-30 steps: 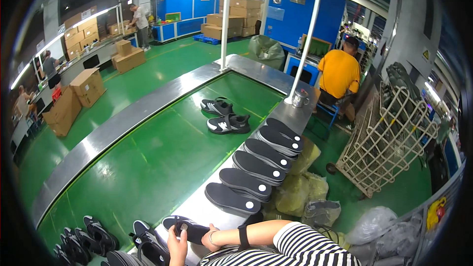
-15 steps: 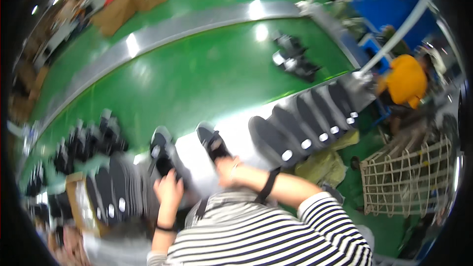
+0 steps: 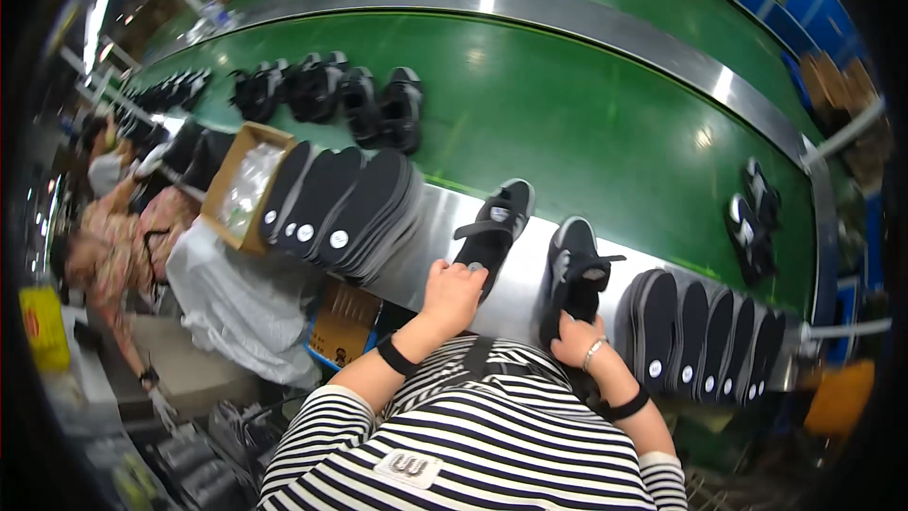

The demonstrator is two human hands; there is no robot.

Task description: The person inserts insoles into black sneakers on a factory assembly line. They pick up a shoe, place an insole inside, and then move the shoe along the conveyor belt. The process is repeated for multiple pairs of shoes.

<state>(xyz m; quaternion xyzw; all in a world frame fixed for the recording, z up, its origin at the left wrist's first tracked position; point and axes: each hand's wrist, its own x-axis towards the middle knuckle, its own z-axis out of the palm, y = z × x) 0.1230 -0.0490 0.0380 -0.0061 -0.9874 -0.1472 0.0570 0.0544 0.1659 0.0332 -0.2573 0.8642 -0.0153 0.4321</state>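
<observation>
Two dark sneakers with straps stand side by side on the metal ledge in front of me, toes pointing away. My left hand (image 3: pixel 452 297) has its fingers curled at the heel of the left sneaker (image 3: pixel 496 224), partly covering its opening. At the back of the right sneaker (image 3: pixel 571 270), my right hand (image 3: pixel 578 340) grips the heel, with its fingertips partly hidden in the shoe opening. The right sneaker's strap sticks out to the side. Nearest to my left hand is a thick stack of dark insoles (image 3: pixel 376 213) with white round stickers.
More insole stacks (image 3: pixel 695 331) lie right of the sneakers. An open carton (image 3: pixel 248 185) holding clear plastic stands at the left. Paired sneakers (image 3: pixel 383 114) line the green belt (image 3: pixel 558 114), with another pair (image 3: pixel 752 227) far right. A co-worker (image 3: pixel 132 237) sits at left.
My view has swung left, so the ledge and belt sit further right in the picture and the co-worker has come in. Both hands stay at the sneakers' heels.
</observation>
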